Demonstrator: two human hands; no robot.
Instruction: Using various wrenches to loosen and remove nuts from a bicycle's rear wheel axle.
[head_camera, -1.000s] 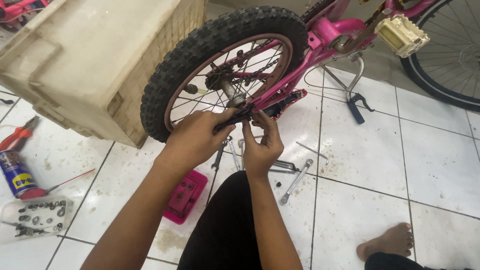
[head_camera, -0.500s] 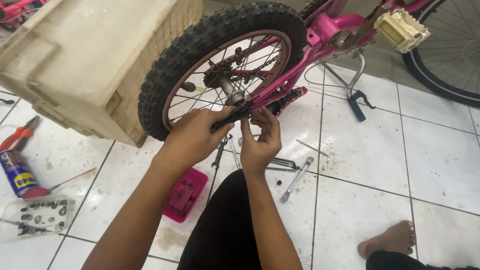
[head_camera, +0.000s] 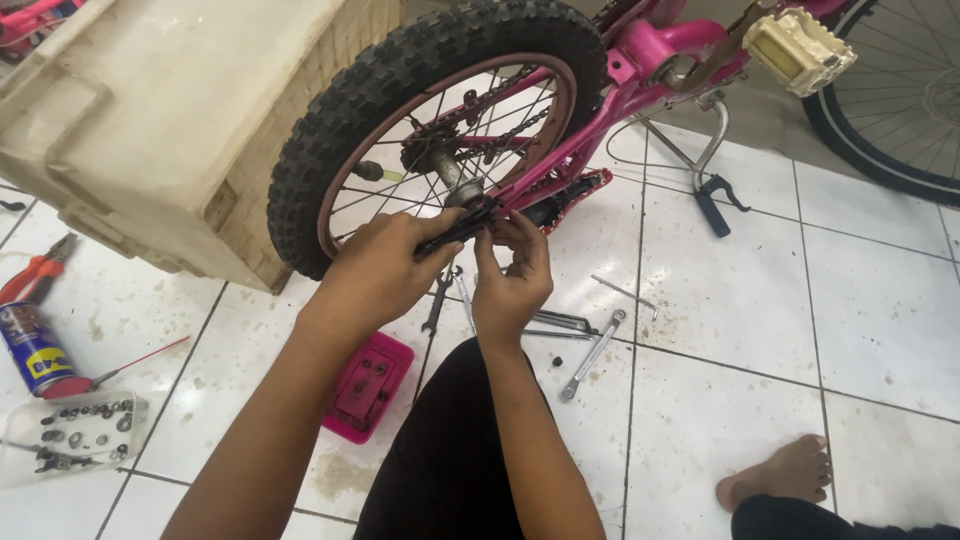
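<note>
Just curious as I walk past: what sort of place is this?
Probably a home or small bicycle repair spot: a pink bicycle lies on the tiled floor, with wrenches and a clear tray of small parts beside it.

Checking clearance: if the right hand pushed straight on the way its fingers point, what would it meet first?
Probably the wheel axle, just beyond the dark part that the right hand and left hand grip; then the spokes. Depth is unclear.

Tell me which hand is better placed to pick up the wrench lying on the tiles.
Probably the right hand: the wrench lies just below and right of it, while the left hand grips the black part at the wheel hub.
</note>
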